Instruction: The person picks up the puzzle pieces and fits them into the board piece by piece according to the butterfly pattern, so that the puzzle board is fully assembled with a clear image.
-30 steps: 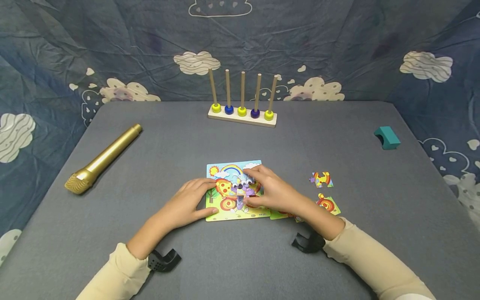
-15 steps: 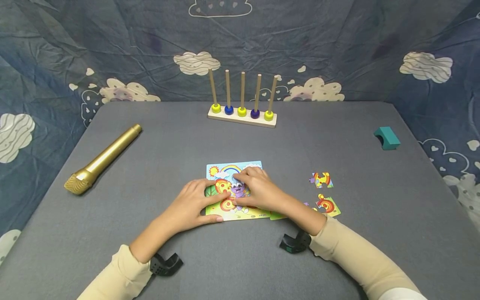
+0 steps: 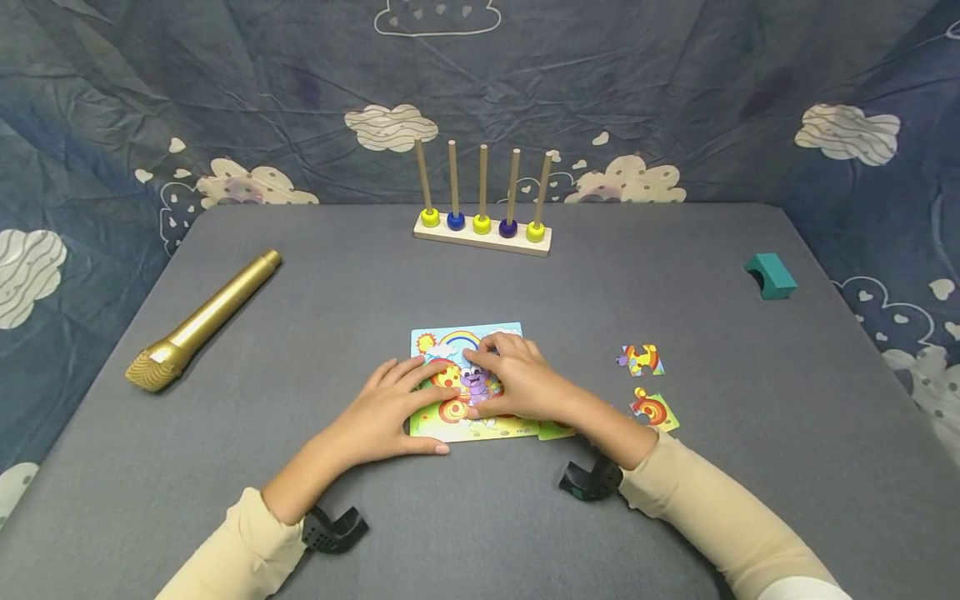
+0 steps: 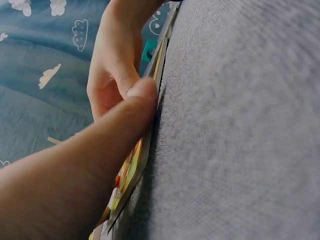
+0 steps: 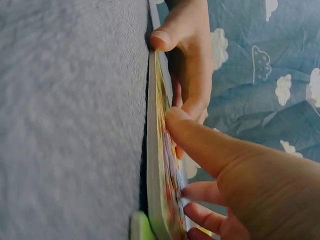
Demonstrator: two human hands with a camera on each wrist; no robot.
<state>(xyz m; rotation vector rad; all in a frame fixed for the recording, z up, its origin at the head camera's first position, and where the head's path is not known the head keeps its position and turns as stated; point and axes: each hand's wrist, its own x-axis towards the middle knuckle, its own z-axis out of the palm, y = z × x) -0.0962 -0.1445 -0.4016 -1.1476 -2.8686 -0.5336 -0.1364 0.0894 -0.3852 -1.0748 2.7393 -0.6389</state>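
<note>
A jigsaw puzzle board [image 3: 435, 432] with a sun, a rainbow and a butterfly lies flat on the grey table. From its left side my left hand [image 3: 382, 412] reaches over it. The left fingers are spread across the picture, and the left thumb rests at the front edge. My right hand [image 3: 528, 383] comes in from the right. Its thumb and index finger pinch a puzzle piece [image 3: 474, 379] with the purple butterfly's face, low on the board's middle. In the right wrist view, the right thumb [image 5: 177, 117] touches the board's surface. The right palm hides the board's right part.
Two loose puzzle pieces, an upper one [image 3: 642, 359] and a lower one [image 3: 656, 412], lie right of the board. A green piece [image 3: 553, 431] is partly under the right forearm. Farther out are a gold microphone [image 3: 206, 321], a peg stand [image 3: 483, 239] and a teal arch block [image 3: 772, 276].
My right hand has moved left and down, bringing the purple-faced piece onto the board's middle. My left fingers have slid farther right over the picture and spread.
</note>
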